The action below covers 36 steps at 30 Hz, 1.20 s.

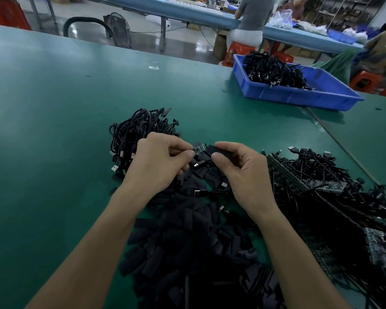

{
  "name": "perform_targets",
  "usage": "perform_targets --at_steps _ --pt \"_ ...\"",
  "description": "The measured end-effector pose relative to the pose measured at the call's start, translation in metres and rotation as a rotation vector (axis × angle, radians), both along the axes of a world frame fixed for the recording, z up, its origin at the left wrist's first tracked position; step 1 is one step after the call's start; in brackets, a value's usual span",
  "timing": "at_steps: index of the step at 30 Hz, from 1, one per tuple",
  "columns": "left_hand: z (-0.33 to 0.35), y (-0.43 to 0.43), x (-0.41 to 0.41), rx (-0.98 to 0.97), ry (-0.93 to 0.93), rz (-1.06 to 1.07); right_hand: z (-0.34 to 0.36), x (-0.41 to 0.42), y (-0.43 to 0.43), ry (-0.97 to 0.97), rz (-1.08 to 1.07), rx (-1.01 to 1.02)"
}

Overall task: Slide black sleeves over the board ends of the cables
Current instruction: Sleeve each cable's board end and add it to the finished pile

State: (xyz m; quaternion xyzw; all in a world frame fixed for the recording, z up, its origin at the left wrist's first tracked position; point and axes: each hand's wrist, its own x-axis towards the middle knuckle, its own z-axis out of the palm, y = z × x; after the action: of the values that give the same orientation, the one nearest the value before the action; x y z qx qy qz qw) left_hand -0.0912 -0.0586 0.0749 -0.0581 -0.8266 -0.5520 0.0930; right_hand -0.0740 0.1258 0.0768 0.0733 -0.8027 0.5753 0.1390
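Hands meet over the middle of a green table (54, 108). The left hand (163, 161) pinches one small circuit board (200, 148) between thumb and forefinger, its other fingers curled beneath. The right hand (239, 168) grips one black sleeve (218, 150) between the thumb and curled fingers. The sleeve's near end sits right against the board's free end. Whether the board has entered the sleeve cannot be told.

Three heaps lie on the table around the hands:
- A pile of loose black sleeves (194, 241), far too many to count, spreads under both forearms, with a few silver USB plugs scattered through it.
- A bundle of coiled black cables (138, 128) sits just behind the left hand, several of their USB plugs poking out at its left edge.
- A heap of cables with bare boards (332, 192) lies to the right of the right hand. The boards are still in long strips, and their number is unclear.

One blue tray (299, 97) stands well apart at the far right of the table and holds a fourth tangle of black cables (274, 72), piled toward its left end.

Beyond the table, one person in a grey top (252, 21) sits on an orange stool (239, 52) at a long blue bench (187, 10). A second person (383, 45) sits at the right edge.
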Motion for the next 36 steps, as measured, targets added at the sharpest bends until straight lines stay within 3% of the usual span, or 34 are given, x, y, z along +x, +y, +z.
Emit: perform_targets --at_steps 24,30,36 --pt "0.002 0.005 0.004 -0.042 -0.002 -0.037 -0.004 -0.002 0.002 0.118 -0.110 0.176" --pt "0.001 0.000 0.000 -0.026 -0.016 -0.071 -0.001 -0.010 0.009 0.089 -0.045 0.235" --pt "0.001 -0.005 -0.002 0.016 -0.081 -0.132 0.004 -0.014 0.020 -0.015 0.161 0.221"
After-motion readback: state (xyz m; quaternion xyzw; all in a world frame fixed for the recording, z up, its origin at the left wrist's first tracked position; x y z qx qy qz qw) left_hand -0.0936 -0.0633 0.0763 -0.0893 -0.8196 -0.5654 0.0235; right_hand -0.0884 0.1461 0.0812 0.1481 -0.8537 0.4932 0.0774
